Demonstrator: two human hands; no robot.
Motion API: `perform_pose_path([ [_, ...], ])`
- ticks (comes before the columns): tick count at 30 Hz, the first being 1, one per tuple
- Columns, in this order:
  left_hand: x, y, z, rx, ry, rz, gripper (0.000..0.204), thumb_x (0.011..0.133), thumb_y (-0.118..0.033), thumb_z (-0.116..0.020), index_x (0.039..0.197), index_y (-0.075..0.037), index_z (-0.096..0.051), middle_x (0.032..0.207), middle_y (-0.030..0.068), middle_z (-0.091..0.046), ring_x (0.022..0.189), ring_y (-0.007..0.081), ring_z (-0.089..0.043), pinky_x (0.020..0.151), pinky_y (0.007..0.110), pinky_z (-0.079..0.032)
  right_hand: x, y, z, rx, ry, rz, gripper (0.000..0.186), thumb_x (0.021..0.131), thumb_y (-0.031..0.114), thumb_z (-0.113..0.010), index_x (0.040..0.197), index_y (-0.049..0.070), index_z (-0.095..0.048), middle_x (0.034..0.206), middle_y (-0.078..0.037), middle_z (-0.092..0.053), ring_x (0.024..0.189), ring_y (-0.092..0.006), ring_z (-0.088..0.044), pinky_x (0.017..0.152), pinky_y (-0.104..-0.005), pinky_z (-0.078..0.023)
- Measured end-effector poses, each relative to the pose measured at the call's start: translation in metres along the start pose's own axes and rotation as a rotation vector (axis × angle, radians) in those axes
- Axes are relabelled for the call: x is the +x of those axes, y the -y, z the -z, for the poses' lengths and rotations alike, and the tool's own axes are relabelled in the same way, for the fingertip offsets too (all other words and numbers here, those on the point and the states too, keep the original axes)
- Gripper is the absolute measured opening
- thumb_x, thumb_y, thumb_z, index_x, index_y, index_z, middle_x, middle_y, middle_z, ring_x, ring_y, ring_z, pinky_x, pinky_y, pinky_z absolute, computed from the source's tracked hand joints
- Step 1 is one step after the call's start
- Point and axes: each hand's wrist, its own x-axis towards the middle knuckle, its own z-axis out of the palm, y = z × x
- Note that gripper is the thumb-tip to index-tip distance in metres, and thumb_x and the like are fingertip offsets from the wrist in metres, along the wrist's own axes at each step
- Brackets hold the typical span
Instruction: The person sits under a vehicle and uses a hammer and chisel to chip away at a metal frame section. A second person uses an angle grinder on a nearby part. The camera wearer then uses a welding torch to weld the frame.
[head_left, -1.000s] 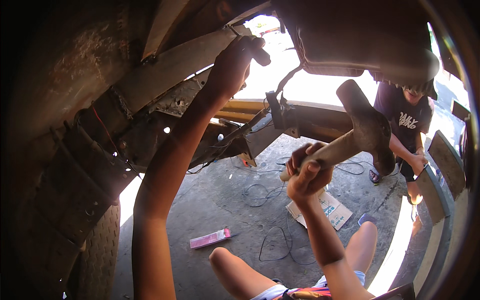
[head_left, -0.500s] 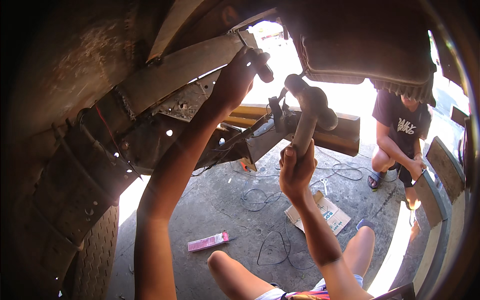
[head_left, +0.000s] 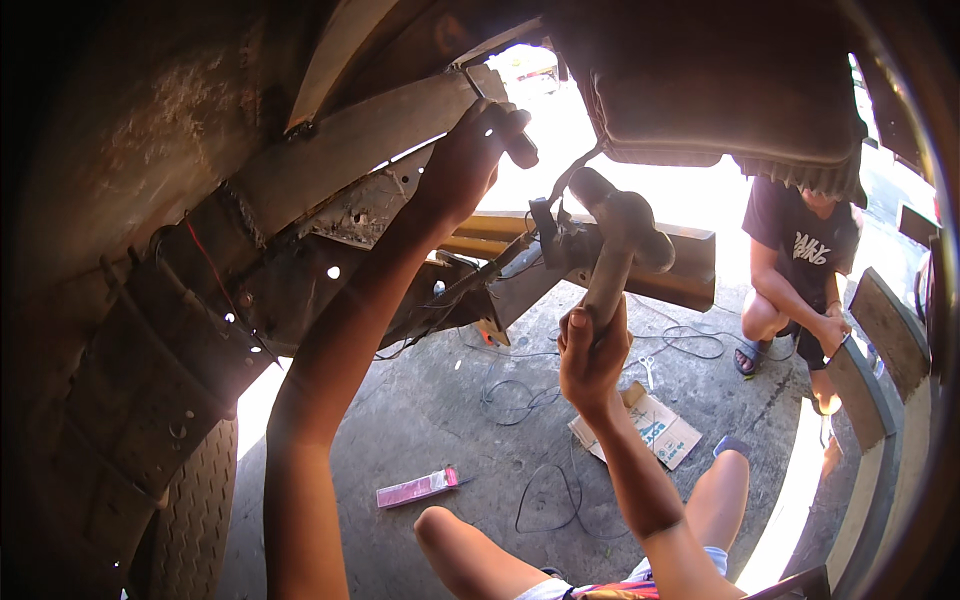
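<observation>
My left hand [head_left: 470,140] is raised with its fingers closed round a short dark tool [head_left: 520,150], beside a thin rod [head_left: 473,82] that reaches up to the corner of a metal beam [head_left: 360,120]. My right hand [head_left: 595,355] grips the handle of a large hammer [head_left: 625,232], whose heavy head is raised below and to the right of my left hand. Behind the hammer are a metal crossmember [head_left: 680,268] and a black bracket with wires [head_left: 552,235].
A dark overhanging housing [head_left: 700,90] is above. Another person [head_left: 800,250] crouches at right beside curved metal plates [head_left: 890,330]. On the concrete floor [head_left: 370,540] lie a cardboard sheet [head_left: 660,435], white scissors [head_left: 648,372], a pink packet [head_left: 415,488] and cables. Rusty bodywork [head_left: 150,130] fills the left.
The hammer has swung leftward and turned more upright toward my left hand, then dropped slightly. My left hand has moved a little lower, still closed on the tool.
</observation>
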Motion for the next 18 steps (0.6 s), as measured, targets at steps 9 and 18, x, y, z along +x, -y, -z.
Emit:
perform_pose_path([
  [9, 0.004, -0.011, 0.006, -0.167, 0.027, 0.173, 0.031, 0.1, -0.038, -0.053, 0.102, -0.009, -0.064, 0.081, -0.0034, -0.068, 0.047, 0.0063, -0.038, 0.051, 0.023, -0.039, 0.0, 0.004, -0.003, -0.003, 0.004, -0.003, 0.028, 0.099, 0.025, -0.06, 0.097, -0.001, -0.049, 0.064, -0.014, -0.06, 0.056, -0.0258, -0.065, 0.052, -0.0358, -0.047],
  [18, -0.001, -0.011, 0.004, -0.122, 0.022, 0.088, 0.028, 0.099, -0.034, -0.054, 0.105, -0.009, -0.065, 0.081, -0.0034, -0.069, 0.047, 0.0061, -0.038, 0.051, 0.024, -0.039, -0.005, 0.012, 0.0, 0.015, 0.014, -0.02, 0.028, 0.098, 0.024, -0.062, 0.097, 0.0, -0.048, 0.063, -0.013, -0.058, 0.055, -0.0244, -0.064, 0.051, -0.0351, -0.047],
])
